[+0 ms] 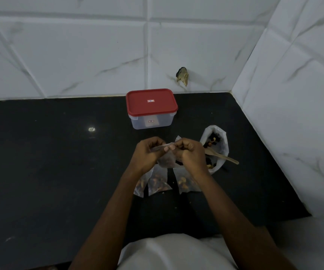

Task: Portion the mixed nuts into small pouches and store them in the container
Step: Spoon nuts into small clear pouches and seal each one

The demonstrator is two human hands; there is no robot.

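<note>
Both hands (169, 151) pinch a small pouch (166, 160) above black counter (50, 162), tiled corner (233, 90).

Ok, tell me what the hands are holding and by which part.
Both hands, left and right, hold one small pouch of nuts, pinching its top edge between them.

A clear container (151, 121) with a red lid (151, 102) stands on the black counter (50, 162) below white, grey-veined wall tiles (79, 55).
</note>
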